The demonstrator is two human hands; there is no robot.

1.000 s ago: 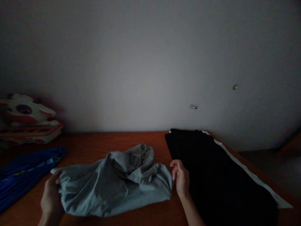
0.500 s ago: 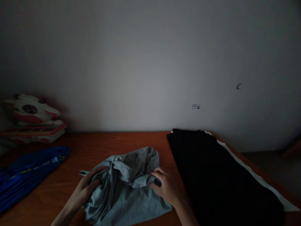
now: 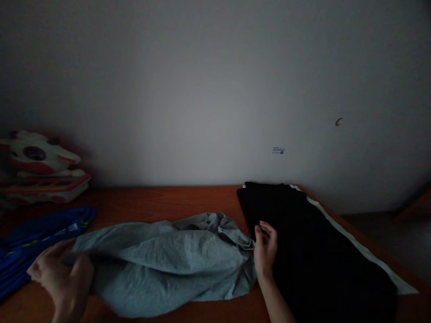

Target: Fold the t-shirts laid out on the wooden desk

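A crumpled grey cloth garment [image 3: 169, 259] lies stretched sideways across the wooden table, its right end bunched into folds. My left hand [image 3: 61, 274], blurred by motion, is at the left end with the cloth between thumb and fingers. At the bunched end, my right hand [image 3: 266, 250] has its fingers curled in, and the garment's edge runs up to it. What lies inside these fingers is partly hidden. That hand is above the left border of a black garment [image 3: 325, 259] laid flat.
A blue garment [image 3: 32, 244] with printed marks lies on the left, close to my left hand. Behind it stands a cow-shaped toy keyboard [image 3: 41, 181]. The wooden table [image 3: 157, 199] meets a plain wall [image 3: 203, 109]. White cloth [image 3: 367, 256] shows along the black garment's right edge.
My left hand has moved left and my right hand right and slightly up. Between them the grey garment has gone from a bunched heap to a longer, wider spread.
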